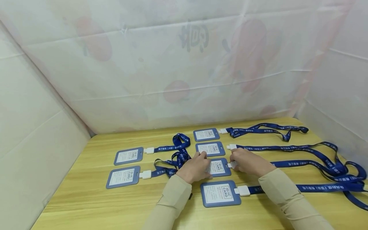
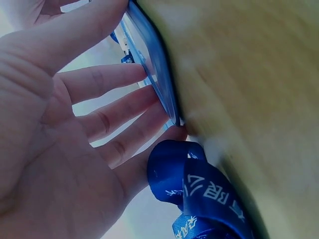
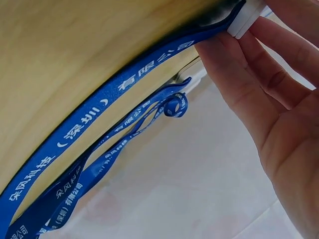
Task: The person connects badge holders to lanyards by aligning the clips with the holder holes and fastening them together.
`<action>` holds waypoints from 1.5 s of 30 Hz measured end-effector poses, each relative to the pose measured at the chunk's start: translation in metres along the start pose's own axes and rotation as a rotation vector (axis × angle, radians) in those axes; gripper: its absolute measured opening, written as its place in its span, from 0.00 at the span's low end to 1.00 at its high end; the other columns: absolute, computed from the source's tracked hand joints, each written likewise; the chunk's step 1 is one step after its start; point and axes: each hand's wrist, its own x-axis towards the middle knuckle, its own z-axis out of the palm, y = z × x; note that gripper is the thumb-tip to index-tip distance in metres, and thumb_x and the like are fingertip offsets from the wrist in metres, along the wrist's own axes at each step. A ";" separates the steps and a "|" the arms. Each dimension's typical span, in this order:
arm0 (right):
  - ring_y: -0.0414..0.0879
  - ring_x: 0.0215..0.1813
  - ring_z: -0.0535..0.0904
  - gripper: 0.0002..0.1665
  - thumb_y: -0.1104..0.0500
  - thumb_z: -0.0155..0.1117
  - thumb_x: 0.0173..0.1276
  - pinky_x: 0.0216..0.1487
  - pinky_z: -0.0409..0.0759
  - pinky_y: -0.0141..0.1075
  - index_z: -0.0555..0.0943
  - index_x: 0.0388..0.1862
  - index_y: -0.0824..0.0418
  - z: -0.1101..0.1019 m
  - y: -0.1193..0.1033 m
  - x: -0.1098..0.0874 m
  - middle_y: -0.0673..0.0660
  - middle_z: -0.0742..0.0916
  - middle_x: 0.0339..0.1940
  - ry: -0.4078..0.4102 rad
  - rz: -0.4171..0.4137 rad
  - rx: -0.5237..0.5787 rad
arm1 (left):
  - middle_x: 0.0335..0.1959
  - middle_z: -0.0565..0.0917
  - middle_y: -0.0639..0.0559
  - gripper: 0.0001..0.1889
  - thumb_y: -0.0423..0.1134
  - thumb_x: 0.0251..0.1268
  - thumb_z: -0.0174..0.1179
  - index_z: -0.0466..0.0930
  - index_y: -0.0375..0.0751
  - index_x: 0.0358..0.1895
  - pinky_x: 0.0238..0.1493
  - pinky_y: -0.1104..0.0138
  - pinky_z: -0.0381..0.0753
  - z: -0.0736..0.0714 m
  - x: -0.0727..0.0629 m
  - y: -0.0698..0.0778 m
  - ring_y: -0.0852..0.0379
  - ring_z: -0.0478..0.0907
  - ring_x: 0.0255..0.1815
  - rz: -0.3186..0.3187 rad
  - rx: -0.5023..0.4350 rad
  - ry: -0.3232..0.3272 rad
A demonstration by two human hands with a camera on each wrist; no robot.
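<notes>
My left hand (image 1: pixel 195 168) holds a blue-framed ID card holder (image 1: pixel 220 167), third from the back in the right column, at its left part. In the left wrist view, the thumb and fingers reach along the holder's frame (image 2: pixel 158 59), low at the wooden surface. Just right of that holder, my right hand (image 1: pixel 248 160) pinches the white clip (image 3: pixel 246 21) of its blue lanyard (image 3: pixel 114 87). Another badge holder (image 1: pixel 220 194) lies nearer me, joined to a white clip (image 1: pixel 243 190). A bunched lanyard (image 2: pixel 214 194) lies against the left little finger.
Two more holders (image 1: pixel 206 134) (image 1: pixel 210 149) lie farther back in the right column. On the left are two others (image 1: pixel 128 156) (image 1: pixel 123 177) with tangled lanyards (image 1: pixel 181 156). Lanyards (image 1: pixel 330 166) spread toward the right edge of the wooden table (image 1: pixel 86 204). White cloth walls (image 1: pixel 138 64) surround it.
</notes>
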 end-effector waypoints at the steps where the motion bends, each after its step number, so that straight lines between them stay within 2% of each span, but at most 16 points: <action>1: 0.47 0.40 0.78 0.14 0.66 0.79 0.58 0.51 0.83 0.45 0.89 0.44 0.66 0.000 0.000 0.000 0.55 0.86 0.39 0.001 0.000 0.000 | 0.58 0.77 0.47 0.26 0.54 0.60 0.72 0.85 0.41 0.57 0.50 0.67 0.81 0.000 0.000 0.000 0.52 0.72 0.53 -0.001 -0.003 0.000; 13: 0.47 0.40 0.80 0.13 0.67 0.79 0.58 0.49 0.84 0.44 0.89 0.43 0.66 0.001 0.000 0.000 0.56 0.86 0.39 0.033 -0.026 -0.026 | 0.58 0.77 0.47 0.26 0.53 0.60 0.72 0.86 0.41 0.56 0.48 0.68 0.80 -0.003 0.000 0.000 0.53 0.71 0.51 0.001 -0.015 -0.010; 24: 0.48 0.41 0.81 0.12 0.68 0.77 0.59 0.51 0.84 0.45 0.89 0.43 0.66 0.000 -0.001 0.000 0.57 0.87 0.40 0.023 -0.027 -0.024 | 0.56 0.77 0.48 0.25 0.53 0.60 0.72 0.86 0.42 0.56 0.47 0.68 0.79 -0.003 0.000 -0.001 0.53 0.70 0.50 0.008 -0.024 -0.009; 33: 0.43 0.35 0.76 0.10 0.71 0.75 0.60 0.45 0.83 0.40 0.89 0.42 0.66 0.000 0.000 0.000 0.53 0.85 0.35 0.038 -0.048 -0.002 | 0.54 0.78 0.49 0.25 0.54 0.59 0.72 0.86 0.42 0.55 0.48 0.68 0.80 -0.001 0.001 -0.002 0.53 0.71 0.49 0.012 -0.012 -0.002; 45: 0.42 0.34 0.78 0.10 0.71 0.75 0.59 0.43 0.84 0.37 0.89 0.41 0.66 0.000 0.000 0.002 0.54 0.85 0.35 0.037 -0.076 -0.019 | 0.54 0.78 0.50 0.25 0.53 0.58 0.73 0.87 0.42 0.55 0.48 0.68 0.79 -0.001 0.002 -0.001 0.53 0.71 0.48 0.007 -0.018 0.008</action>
